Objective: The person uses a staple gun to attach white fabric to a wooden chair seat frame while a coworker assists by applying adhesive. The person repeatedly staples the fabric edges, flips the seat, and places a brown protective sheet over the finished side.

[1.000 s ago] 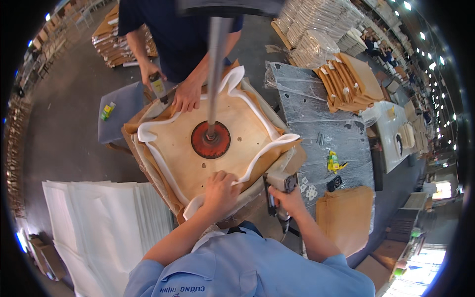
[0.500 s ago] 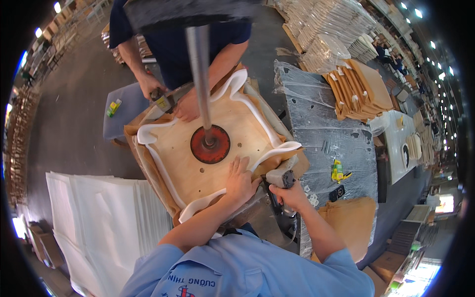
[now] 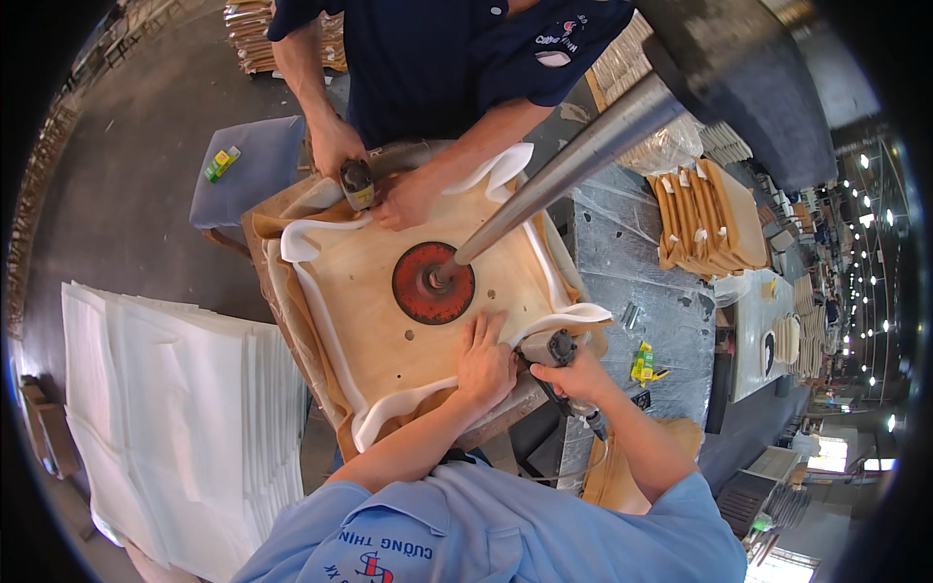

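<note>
My left hand (image 3: 486, 369) lies on a square plywood panel (image 3: 437, 364), fingers stretched toward the red round clamp disc (image 3: 416, 296) pressed on its middle. My right hand (image 3: 575, 377) is wrapped round the handle of a pneumatic staple gun (image 3: 550, 348), its nose at the panel's near right edge. White foam edging (image 3: 326, 335) and tan fabric (image 3: 293, 321) fold up around the panel. Across from me, a co-worker's hand (image 3: 335, 146) grips another staple gun (image 3: 359, 185) at the far edge; their other hand (image 3: 403, 199) presses the fabric there.
A metal shaft (image 3: 564, 170) rises from the disc to a dark overhead block (image 3: 748, 87). At left stand white foam sheets (image 3: 175, 389) and a blue padded stool (image 3: 243, 175). On the right, a plastic-covered table (image 3: 632, 253) bears stacked tan covers (image 3: 705, 219) and a yellow-green box (image 3: 643, 361).
My view has shifted, so the shaft now slants to the right. The co-worker's staple gun is turned more upright at the far edge. My hands keep much the same places on the panel.
</note>
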`<state>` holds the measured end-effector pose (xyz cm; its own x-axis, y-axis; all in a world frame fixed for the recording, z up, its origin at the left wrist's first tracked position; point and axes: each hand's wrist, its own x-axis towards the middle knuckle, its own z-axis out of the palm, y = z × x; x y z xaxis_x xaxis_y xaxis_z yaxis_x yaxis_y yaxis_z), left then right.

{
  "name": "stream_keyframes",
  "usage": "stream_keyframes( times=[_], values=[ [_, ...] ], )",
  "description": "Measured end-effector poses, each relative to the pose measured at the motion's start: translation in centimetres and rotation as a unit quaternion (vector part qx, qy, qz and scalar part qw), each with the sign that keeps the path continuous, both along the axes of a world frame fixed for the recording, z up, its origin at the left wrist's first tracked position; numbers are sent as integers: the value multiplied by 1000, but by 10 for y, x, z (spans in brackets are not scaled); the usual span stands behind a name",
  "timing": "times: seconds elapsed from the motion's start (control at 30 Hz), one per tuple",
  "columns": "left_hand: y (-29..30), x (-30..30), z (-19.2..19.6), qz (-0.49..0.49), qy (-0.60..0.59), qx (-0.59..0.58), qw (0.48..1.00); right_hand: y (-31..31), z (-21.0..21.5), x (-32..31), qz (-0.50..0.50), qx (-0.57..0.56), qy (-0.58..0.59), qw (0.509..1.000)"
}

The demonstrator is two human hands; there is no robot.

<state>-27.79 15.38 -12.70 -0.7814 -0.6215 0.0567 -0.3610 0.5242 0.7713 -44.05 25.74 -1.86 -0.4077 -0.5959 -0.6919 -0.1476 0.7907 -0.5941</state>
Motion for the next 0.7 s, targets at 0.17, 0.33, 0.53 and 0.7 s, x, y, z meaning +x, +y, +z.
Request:
stream_keyframes(
  times=[0.17, 0.33, 0.53, 0.7],
  values=[
    [0, 2, -2, -6, 6, -13, 1000, -8, -1, 7, 21, 2, 49, 999],
    [-1, 5, -2, -19, 3, -26, 999, -11, -5, 10, 39, 6, 98, 994],
    [5, 19, -6, -3, 5, -62, 998, -13, 5, 6, 14, 45, 41, 998],
    [-1, 11, -4, 13, 17, -35, 999, 6, -1, 5, -8, -13, 5, 1000]
  ],
)
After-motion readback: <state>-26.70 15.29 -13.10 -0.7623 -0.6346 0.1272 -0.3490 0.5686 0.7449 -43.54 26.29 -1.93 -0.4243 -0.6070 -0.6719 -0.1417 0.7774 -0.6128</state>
